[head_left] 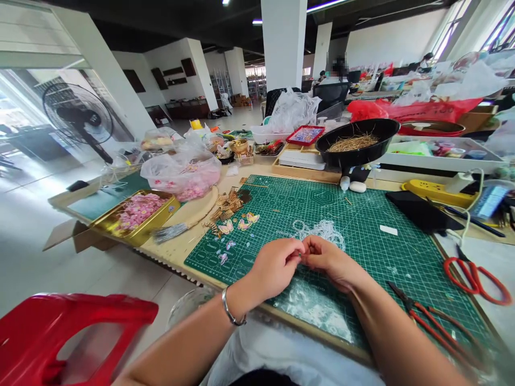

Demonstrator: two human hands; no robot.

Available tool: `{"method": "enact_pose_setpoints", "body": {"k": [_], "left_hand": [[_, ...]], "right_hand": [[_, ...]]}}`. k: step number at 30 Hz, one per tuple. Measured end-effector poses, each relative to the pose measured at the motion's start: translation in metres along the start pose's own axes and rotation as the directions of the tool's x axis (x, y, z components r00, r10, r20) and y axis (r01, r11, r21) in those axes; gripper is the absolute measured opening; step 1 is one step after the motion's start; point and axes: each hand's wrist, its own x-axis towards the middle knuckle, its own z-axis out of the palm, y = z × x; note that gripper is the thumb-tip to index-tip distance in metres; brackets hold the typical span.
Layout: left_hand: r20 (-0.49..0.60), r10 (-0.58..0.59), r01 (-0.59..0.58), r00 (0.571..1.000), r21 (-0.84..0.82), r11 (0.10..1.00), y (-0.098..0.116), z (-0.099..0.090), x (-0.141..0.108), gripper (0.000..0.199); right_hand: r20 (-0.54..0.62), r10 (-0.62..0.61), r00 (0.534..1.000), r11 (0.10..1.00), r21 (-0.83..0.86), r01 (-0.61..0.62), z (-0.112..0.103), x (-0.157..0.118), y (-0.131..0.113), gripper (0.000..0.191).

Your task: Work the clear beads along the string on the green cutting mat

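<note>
My left hand (277, 266) and my right hand (328, 261) meet fingertip to fingertip above the green cutting mat (289, 198). Both are closed in a pinch; whatever sits between the fingers is too small and hidden to name. Just beyond them lies a tangled heap of clear, whitish strands (324, 230). Left of my hands, several butterfly ornaments (226, 227) rest on the mat beside a pile of gold-coloured metal pieces (229, 203). Whitish residue (317, 311) is smeared across the mat's near edge.
At right lie red-handled pliers (426, 316) and red-handled scissors (475, 276). A gold tray (173, 206) of pink flowers and a bundle of thin wires (171, 231) are at left. A black bowl (325, 153) stands behind. A red stool (132, 305) is beside the table.
</note>
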Motion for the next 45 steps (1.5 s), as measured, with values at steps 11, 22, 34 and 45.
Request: {"method": "enact_pose_setpoints", "body": {"k": [11,22,34,45], "left_hand": [[0.234,-0.193,0.25,0.953,-0.241,0.938,-0.009,-0.06,-0.024,0.007],[0.209,-0.845,0.68,0.492,0.515,0.522,-0.151,-0.109,-0.198,0.022],[-0.177,-0.859,0.61,0.481,0.771,0.183,-0.166,-0.184,-0.146,0.035],[-0.04,-0.343,0.317,0.939,0.489,0.812,-0.129,-0.074,0.18,0.024]], "right_hand": [[-0.007,0.098,0.995,0.898,0.432,-0.085,-0.005,0.001,-0.008,0.013],[-0.037,0.225,0.974,0.816,0.554,-0.167,-0.002,0.004,-0.011,0.013],[-0.047,0.267,0.963,0.754,0.632,-0.178,-0.004,0.006,-0.005,0.006],[-0.056,0.162,0.985,0.86,0.497,-0.113,-0.003,-0.001,-0.003,0.019]]}}
